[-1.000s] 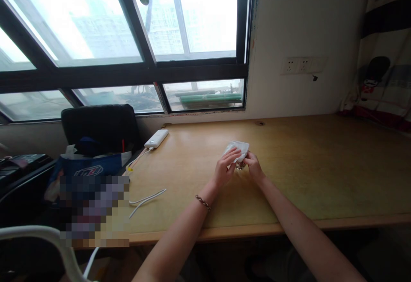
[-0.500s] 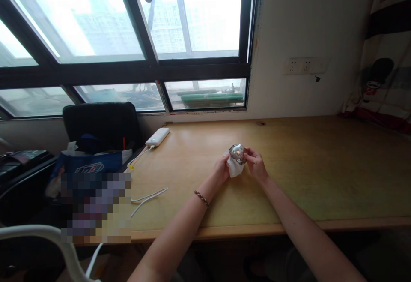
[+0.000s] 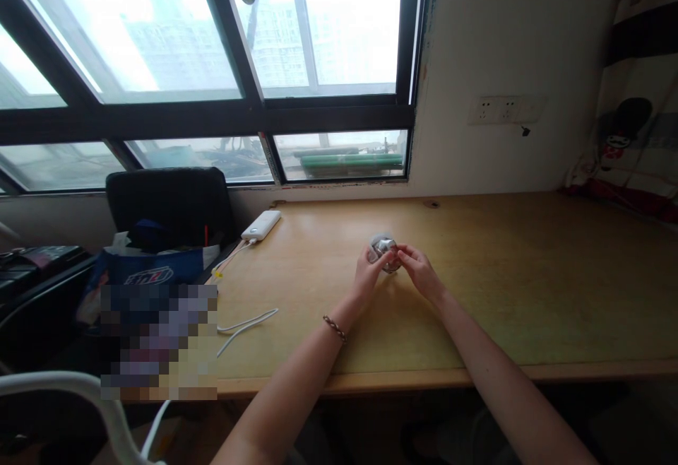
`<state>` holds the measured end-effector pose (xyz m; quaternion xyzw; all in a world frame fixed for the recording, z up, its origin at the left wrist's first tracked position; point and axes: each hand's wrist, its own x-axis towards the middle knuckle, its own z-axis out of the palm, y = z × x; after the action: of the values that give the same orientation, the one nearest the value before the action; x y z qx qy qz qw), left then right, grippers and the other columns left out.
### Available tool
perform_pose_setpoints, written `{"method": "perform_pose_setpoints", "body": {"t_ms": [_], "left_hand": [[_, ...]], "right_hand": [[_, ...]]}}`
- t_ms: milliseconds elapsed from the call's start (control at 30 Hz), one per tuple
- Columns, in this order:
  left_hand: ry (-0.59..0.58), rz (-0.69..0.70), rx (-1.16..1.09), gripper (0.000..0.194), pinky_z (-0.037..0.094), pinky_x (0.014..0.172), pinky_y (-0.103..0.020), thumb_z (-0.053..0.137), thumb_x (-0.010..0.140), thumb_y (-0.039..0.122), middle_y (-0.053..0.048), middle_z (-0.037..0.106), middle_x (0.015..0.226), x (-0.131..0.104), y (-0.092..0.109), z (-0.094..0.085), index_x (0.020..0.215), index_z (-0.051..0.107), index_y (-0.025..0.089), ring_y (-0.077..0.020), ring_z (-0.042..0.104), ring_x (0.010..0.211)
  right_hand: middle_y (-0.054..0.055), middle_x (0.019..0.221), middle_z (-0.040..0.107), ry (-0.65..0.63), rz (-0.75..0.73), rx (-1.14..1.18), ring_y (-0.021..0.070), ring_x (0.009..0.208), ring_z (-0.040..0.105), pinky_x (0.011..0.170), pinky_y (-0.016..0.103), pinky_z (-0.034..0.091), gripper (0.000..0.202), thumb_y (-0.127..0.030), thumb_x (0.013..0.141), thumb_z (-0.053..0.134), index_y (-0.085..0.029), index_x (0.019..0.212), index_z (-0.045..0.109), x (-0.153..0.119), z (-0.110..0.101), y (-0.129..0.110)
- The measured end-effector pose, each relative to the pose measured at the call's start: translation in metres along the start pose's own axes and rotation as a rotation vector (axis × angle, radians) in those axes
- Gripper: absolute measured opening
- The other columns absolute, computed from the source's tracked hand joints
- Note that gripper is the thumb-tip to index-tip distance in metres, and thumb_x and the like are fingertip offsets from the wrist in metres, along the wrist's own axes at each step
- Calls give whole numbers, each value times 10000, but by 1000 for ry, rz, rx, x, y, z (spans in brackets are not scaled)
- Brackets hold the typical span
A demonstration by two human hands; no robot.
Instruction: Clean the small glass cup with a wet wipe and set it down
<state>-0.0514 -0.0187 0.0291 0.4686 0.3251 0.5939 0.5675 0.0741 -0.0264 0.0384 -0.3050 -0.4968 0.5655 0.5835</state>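
Wooden surface [image 3: 477, 295] runs beneath a wide, dark-framed window [image 3: 212, 62], with daylight washing out the view outside. Near the middle of the surface, two bare forearms reach forward and meet. The left hand [image 3: 367, 275], a braided bracelet [image 3: 335, 328] on its wrist, and the right hand [image 3: 418, 271] pinch a small shiny object [image 3: 384, 251] between their fingertips, held just above the wood. Both hands are closed narrowly around it; what it is made of is too small to tell, though it glints like glass or metal. A trace of white shows behind it, perhaps a cloth, but that is unclear. To the left lie a white power bank [image 3: 260, 225] and a loose white cable [image 3: 246, 326], well apart from the hands. A black chair [image 3: 169, 200] piled with bags stands beyond the surface's left end. The fingertip grip looks light, so the smooth object could slip and drop onto the hard wood, or roll away.
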Motion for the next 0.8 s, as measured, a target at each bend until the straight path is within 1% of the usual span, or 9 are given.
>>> {"method": "perform_pose_setpoints", "body": {"t_ms": [67, 133, 233, 333, 433, 533, 600, 733, 800], "left_hand": [[14, 97, 139, 450, 428, 737, -257, 715, 557, 288, -66, 618, 893, -4, -1, 2, 952, 556, 145, -176, 562, 812], [9, 123, 192, 456, 423, 737, -253, 724, 542, 261, -57, 619, 882, -8, 0, 4, 952, 556, 153, -174, 558, 810], [7, 120, 153, 400, 414, 749, -249, 690, 588, 286, -50, 626, 883, -8, 5, 7, 951, 575, 165, -174, 556, 813], [21, 134, 93, 303, 404, 758, -239, 598, 679, 357, -47, 631, 895, -5, 9, 6, 911, 613, 163, -174, 553, 828], [58, 87, 114, 294, 413, 665, -228, 548, 708, 403, -37, 638, 777, 0, 4, 0, 791, 644, 138, -160, 551, 723], [75, -20, 123, 300, 392, 545, -218, 563, 686, 412, -24, 614, 641, 4, -7, -5, 683, 639, 122, -132, 514, 579], [43, -68, 109, 283, 387, 526, -216, 581, 670, 396, -24, 611, 627, 5, -14, -5, 655, 635, 119, -128, 505, 556], [9, -16, 142, 196, 418, 623, -236, 619, 643, 280, -31, 645, 728, 1, -14, 0, 782, 655, 147, -167, 551, 670], [38, 62, 179, 259, 420, 700, -252, 616, 635, 202, -31, 655, 805, -3, -10, 3, 891, 647, 182, -190, 563, 762]], "right_hand": [[35, 822, 628, 9, 23, 42, 158, 748, 550, 706, 279, 416, 218, -320, 694, 588, -165, 845, 618, 2, -2, 3], [28, 767, 619, 1, 40, 116, 146, 693, 540, 673, 271, 415, 177, -300, 689, 591, -164, 799, 620, 3, -3, 5], [10, 690, 600, 31, 48, 242, 134, 609, 519, 632, 276, 416, 125, -278, 675, 590, -180, 748, 618, 4, -6, 7], [4, 711, 606, 64, 56, 352, 141, 618, 528, 652, 297, 421, 110, -280, 690, 561, -199, 740, 617, 5, -9, 8], [9, 759, 608, 91, 82, 425, 157, 673, 538, 689, 321, 423, 118, -283, 704, 531, -211, 752, 610, 5, -13, 8], [14, 688, 564, 99, 87, 484, 153, 642, 511, 718, 341, 421, 129, -296, 724, 491, -210, 709, 586, 5, -17, 8], [8, 635, 514, 81, 78, 511, 142, 602, 481, 741, 355, 416, 152, -305, 738, 462, -210, 674, 562, 5, -20, 8], [-5, 604, 469, 69, 58, 549, 134, 570, 444, 776, 386, 403, 139, -297, 731, 457, -213, 649, 531, 6, -24, 10], [4, 615, 484, 84, 75, 541, 146, 586, 453, 777, 410, 400, 125, -295, 719, 465, -211, 659, 536, 7, -25, 12]]}}
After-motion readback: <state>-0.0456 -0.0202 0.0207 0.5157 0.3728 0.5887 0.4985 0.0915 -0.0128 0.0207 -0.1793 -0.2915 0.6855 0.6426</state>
